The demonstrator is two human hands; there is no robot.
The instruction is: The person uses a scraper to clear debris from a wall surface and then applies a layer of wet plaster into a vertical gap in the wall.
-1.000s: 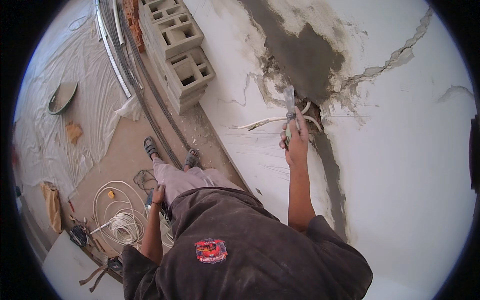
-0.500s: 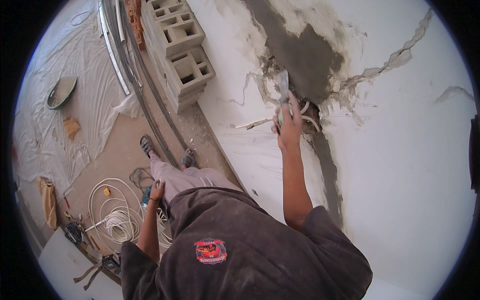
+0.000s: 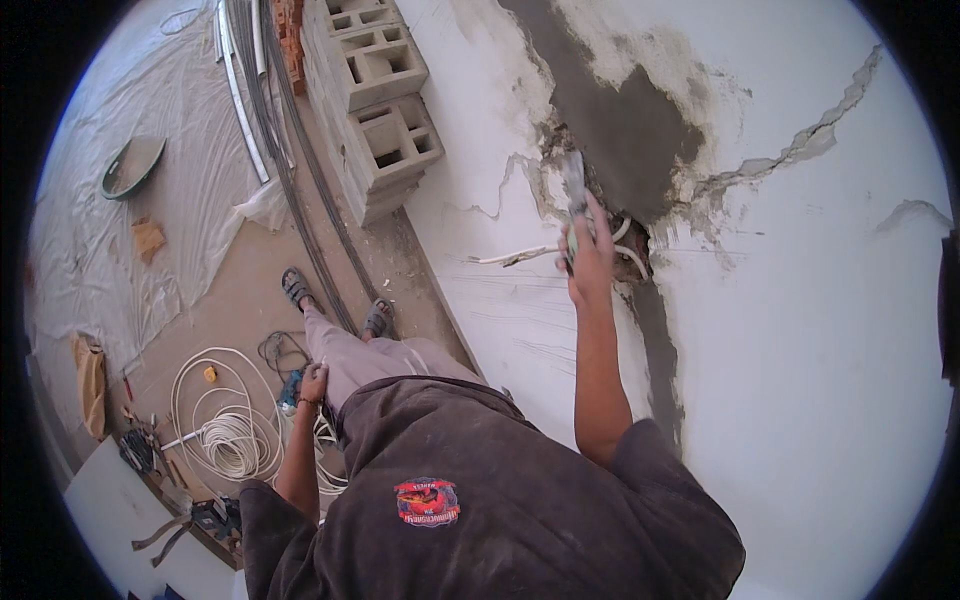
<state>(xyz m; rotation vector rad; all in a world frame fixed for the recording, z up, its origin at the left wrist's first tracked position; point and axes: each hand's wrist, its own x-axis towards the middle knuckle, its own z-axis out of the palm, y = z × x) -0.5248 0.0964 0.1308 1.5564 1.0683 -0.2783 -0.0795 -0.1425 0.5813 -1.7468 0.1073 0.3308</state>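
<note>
My right hand [image 3: 590, 255] is closed around the green handle of a putty knife [image 3: 575, 180]. Its blade lies over the broken edge of a chipped channel in the white wall [image 3: 780, 330], beside a patch of wet grey mortar [image 3: 630, 130]. Pale cables [image 3: 520, 256] stick out of the hole next to this hand, some passing behind it. Down at my left side, my left hand [image 3: 313, 383] rests against my trouser leg with loose fingers and holds nothing that I can see. Near it on the floor is a blue power tool [image 3: 290, 388], partly covered.
Hollow concrete blocks [image 3: 385, 140] are stacked along the wall's foot, with long rods [image 3: 290, 190] beside them. A coil of white cable [image 3: 232, 445] lies at lower left, near scattered hand tools [image 3: 150, 450]. Plastic sheeting [image 3: 100, 260] bears a dark green basin [image 3: 133, 167].
The putty knife and my right hand have shifted slightly down along the channel's edge. The whole view has moved a little, and my left hand stays by my thigh.
</note>
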